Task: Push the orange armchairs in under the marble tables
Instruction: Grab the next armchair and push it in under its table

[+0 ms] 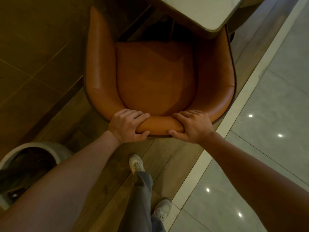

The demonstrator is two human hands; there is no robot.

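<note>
An orange leather armchair (pixel 157 77) with a curved tub back fills the middle of the head view, seen from above. My left hand (pixel 127 125) and my right hand (pixel 192 125) both grip the padded top of its backrest, a hand's width apart. A white marble table (pixel 200 10) stands at the top, its rounded corner overlapping the chair's right arm and the front of the seat. The chair's legs are hidden.
A round white planter (pixel 33 148) with dark soil stands at the lower left, close to my left forearm. My feet in pale sneakers (pixel 136 163) stand on a wooden floor strip. Glossy grey tiles (pixel 267 123) lie to the right, a brown panelled wall to the left.
</note>
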